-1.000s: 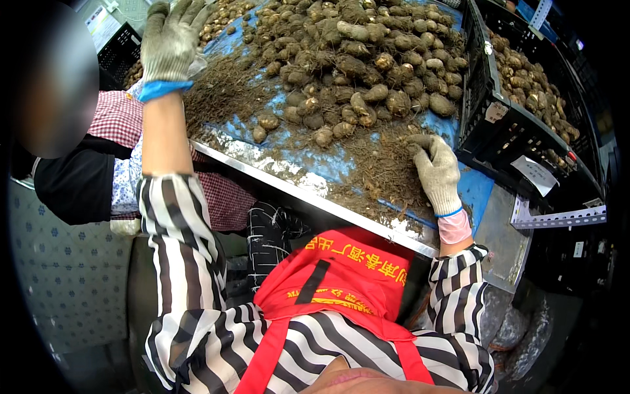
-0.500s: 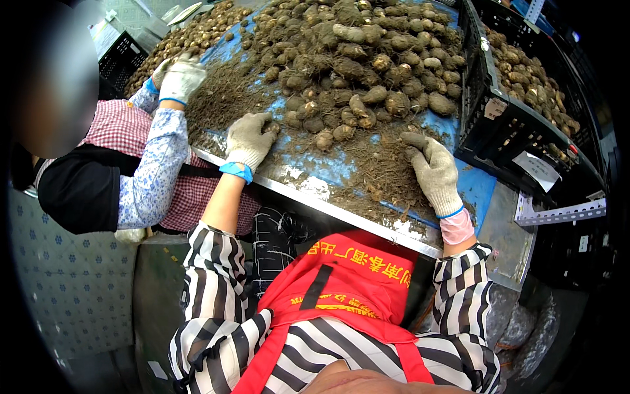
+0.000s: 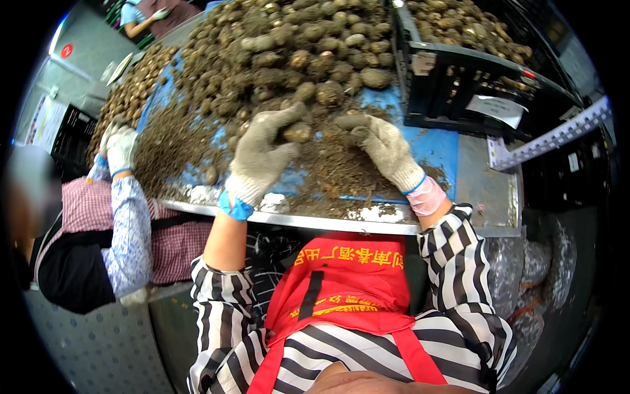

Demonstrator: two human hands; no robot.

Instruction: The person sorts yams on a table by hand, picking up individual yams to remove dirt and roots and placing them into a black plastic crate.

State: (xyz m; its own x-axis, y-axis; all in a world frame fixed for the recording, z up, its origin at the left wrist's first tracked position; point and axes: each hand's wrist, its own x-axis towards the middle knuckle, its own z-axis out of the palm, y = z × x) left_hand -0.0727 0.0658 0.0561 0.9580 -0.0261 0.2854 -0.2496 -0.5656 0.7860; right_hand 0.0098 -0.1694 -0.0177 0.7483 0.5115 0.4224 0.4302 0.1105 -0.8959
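In my left hand point(image 3: 266, 154), gloved in dirty cream knit, a small brown taro point(image 3: 297, 132) sits between the thumb and fingers. Close by on the right, my right hand point(image 3: 387, 148) has its gloved fingers bent together; whatever they may hold is too small to make out. Both hands are over the near part of the blue-topped table point(image 3: 433, 141), above loose brown root fibres and soil point(image 3: 341, 171). Beyond them rises a large pile of hairy, soil-covered taros point(image 3: 289, 59).
Black plastic crates point(image 3: 453, 85) with taros stand at the right. To my left, a co-worker's gloved hands point(image 3: 119, 148) are by another taro heap point(image 3: 128, 92). A metal rim point(image 3: 315, 223) edges the table before me. Another person point(image 3: 157, 16) is at the far left.
My hands have come closer together, and my left hand now grips a taro. The whole view has shifted, with the pile and crates now further left.
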